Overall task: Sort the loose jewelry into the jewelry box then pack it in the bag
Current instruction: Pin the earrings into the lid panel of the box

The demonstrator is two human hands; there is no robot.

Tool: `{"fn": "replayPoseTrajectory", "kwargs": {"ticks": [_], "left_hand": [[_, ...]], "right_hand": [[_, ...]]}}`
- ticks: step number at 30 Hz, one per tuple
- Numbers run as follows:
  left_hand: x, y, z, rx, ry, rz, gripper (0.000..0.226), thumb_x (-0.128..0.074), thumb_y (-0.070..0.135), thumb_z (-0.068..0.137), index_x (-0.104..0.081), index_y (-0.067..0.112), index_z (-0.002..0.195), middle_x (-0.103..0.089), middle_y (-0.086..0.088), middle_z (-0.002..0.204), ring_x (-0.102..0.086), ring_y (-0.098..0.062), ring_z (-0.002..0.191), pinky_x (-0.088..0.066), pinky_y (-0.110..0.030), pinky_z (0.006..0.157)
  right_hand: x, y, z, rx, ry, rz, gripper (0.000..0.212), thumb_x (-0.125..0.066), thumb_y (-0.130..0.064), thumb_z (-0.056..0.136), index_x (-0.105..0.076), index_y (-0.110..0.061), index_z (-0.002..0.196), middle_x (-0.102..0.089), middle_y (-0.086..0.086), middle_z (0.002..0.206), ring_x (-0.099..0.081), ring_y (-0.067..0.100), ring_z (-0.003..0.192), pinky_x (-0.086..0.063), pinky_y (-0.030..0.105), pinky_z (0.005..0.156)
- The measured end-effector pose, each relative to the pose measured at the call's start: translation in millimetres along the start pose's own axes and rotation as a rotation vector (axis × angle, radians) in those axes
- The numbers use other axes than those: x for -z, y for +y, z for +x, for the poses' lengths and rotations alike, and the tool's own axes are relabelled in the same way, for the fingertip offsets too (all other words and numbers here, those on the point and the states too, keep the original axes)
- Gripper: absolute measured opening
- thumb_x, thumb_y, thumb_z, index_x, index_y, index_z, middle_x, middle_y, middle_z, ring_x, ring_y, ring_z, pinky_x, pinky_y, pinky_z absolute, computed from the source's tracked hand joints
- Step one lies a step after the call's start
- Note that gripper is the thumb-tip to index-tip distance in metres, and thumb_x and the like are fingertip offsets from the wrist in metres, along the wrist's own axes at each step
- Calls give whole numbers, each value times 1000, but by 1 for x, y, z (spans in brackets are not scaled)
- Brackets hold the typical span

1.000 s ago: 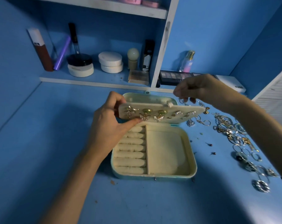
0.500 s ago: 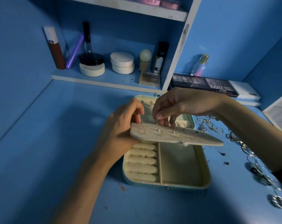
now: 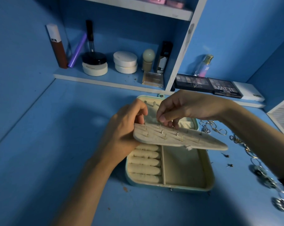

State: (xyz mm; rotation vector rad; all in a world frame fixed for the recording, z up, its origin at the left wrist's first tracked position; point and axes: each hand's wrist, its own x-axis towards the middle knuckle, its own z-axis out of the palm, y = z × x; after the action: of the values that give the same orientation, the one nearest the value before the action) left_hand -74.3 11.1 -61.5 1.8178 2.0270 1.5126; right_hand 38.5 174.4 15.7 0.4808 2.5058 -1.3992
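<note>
**On the blue desk: earring panel held over the open jewelry box**

At far left on the low shelf (image 3: 105, 80) stands a brown tube (image 3: 56, 46) with a white cap; its small dark label is too fine to read. Beside it lean a purple tube (image 3: 77, 50) and a black-lidded jar (image 3: 94, 63), then two stacked white compacts (image 3: 125, 61).

The left hand (image 3: 123, 128) comes up from below with the wrist bent. Its fingers are curled round the left end of the cream earring panel (image 3: 178, 141), thumb under the near edge. The panel is tilted, back side up, with thin metal posts poking out of it. It hangs just above the jewelry box (image 3: 182, 167), which lies open at the middle of the desk (image 3: 56, 144). Ring rolls (image 3: 145, 162) fill the box's left compartment.

The right hand (image 3: 190, 106) reaches in from the right, knuckles up. Thumb and forefinger are pressed together on an earring post (image 3: 158, 118) at the panel's far edge, and the other fingers are curled beneath.

Behind that wrist lie two dark eyeshadow palettes. The right palette (image 3: 224, 88) reads "MATTE"; the left one's lettering is only partly legible. The loose jewelry (image 3: 209, 126) trails down the desk's right side.
</note>
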Motion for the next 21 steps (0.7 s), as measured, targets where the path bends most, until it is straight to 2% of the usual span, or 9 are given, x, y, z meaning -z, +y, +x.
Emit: {"fn": "replayPoseTrajectory", "kwargs": {"ticks": [7, 13, 16, 21], "left_hand": [[0, -1, 0, -17, 4, -4, 52, -79, 2, 63, -41, 24, 91, -53, 5, 75, -53, -12, 71, -44, -31, 58], [-1, 0, 0, -38, 18, -16, 41, -74, 14, 65, -42, 21, 91, -53, 5, 74, -53, -11, 71, -44, -26, 59], [-2, -2, -1, -40, 18, -4, 40, -73, 8, 66, -43, 18, 91, -53, 4, 74, -53, -11, 71, -44, -27, 59], [-1, -1, -1, -53, 17, -12, 31, -58, 31, 67, -42, 21, 91, -53, 6, 75, -53, -9, 72, -45, -25, 58]], "right_hand": [[-2, -2, -1, 12, 0, -41, 9, -60, -1, 87, -68, -4, 85, -64, 11, 74, -59, 11, 61, -51, 22, 60], [-2, -3, 0, 21, -11, -74, 9, -61, -2, 87, -69, -6, 86, -65, 15, 76, -58, 12, 63, -51, 23, 62], [-4, -2, 0, 28, -3, -97, 9, -62, -3, 87, -69, -7, 85, -64, 12, 73, -58, 10, 61, -50, 23, 61], [-9, -4, -2, 71, 42, -200, 8, -64, -6, 86, -71, -9, 85, -69, 9, 76, -59, 13, 62, -50, 20, 62]]}}
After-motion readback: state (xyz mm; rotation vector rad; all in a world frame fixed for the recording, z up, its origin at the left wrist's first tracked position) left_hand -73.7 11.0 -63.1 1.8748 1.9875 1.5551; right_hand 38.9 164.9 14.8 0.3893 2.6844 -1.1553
